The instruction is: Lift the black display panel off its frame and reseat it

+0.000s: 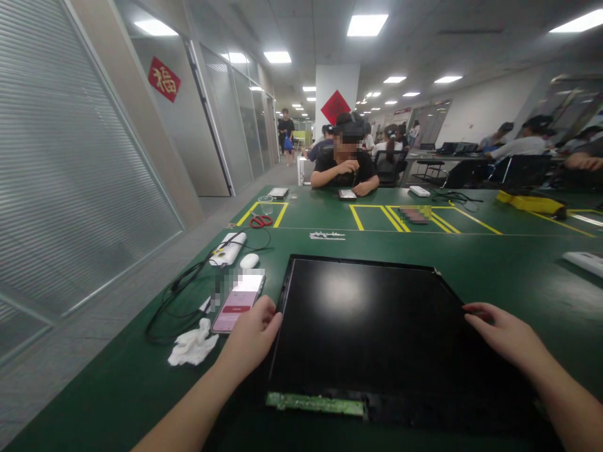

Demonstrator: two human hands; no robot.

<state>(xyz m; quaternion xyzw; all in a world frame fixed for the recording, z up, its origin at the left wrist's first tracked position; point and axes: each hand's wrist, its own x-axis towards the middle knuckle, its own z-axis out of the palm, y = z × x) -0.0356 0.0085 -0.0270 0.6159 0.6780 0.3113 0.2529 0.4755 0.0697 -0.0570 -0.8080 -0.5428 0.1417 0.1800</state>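
Note:
A large black LCD panel [377,326] lies face up on the green table in front of me, with a bright light reflected in its surface. Along its near edge runs a narrow green circuit board [318,403]. My left hand [257,326] grips the panel's left edge, its thumb on the rim and its other fingers curled. At the right edge, my right hand [499,326] pinches the rim between thumb and fingers; some fingertips are hidden. Just left of my left hand is a phone [235,307] with a lit screen.
Crumpled tissue [193,343], black cables [172,292], a white power bank-like block [228,248], a white oval case [249,261] and red-handled scissors [261,221] lie leftward. Thin white strips [327,236] lie beyond the panel. A co-worker [346,163] sits opposite, handling a small drive-like box [347,195].

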